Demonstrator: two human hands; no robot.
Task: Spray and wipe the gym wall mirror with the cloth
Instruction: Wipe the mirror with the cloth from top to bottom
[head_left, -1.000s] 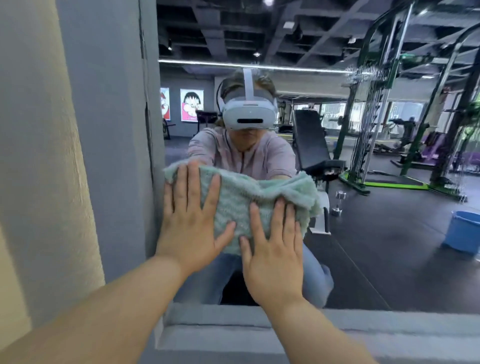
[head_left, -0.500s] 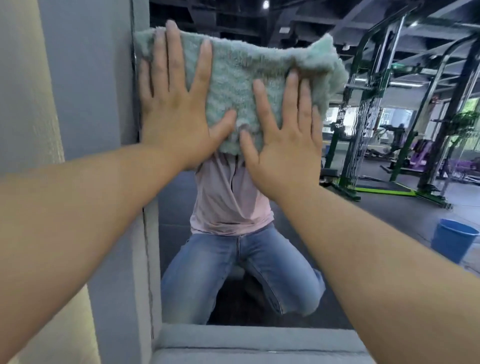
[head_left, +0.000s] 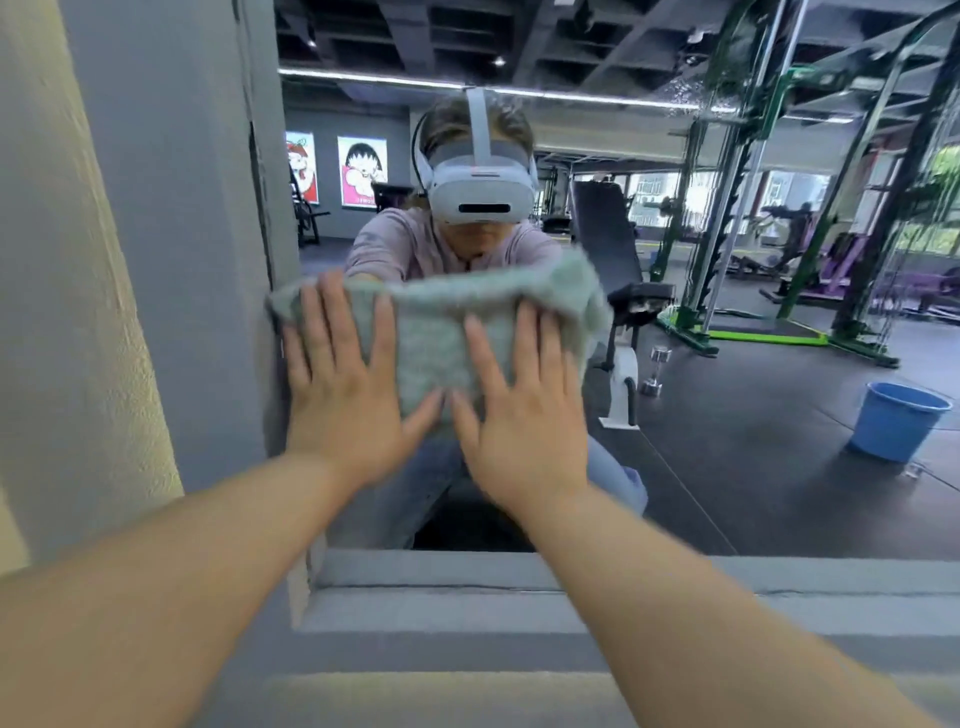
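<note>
Cloth (head_left: 441, 332), pale green and fluffy, flat against mirror (head_left: 727, 415) under spread left hand (head_left: 345, 400) and right hand (head_left: 524, 421).

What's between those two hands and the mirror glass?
The pale green cloth: the head view shows the left hand and right hand pressing it flat against the mirror, fingers spread.

Cloth (head_left: 441, 338) appearing pale mint green, bucket (head_left: 893, 423) showing plain blue, mirror surround (head_left: 415, 571) reading grey, floor strip (head_left: 769, 338) glowing bright green
</note>
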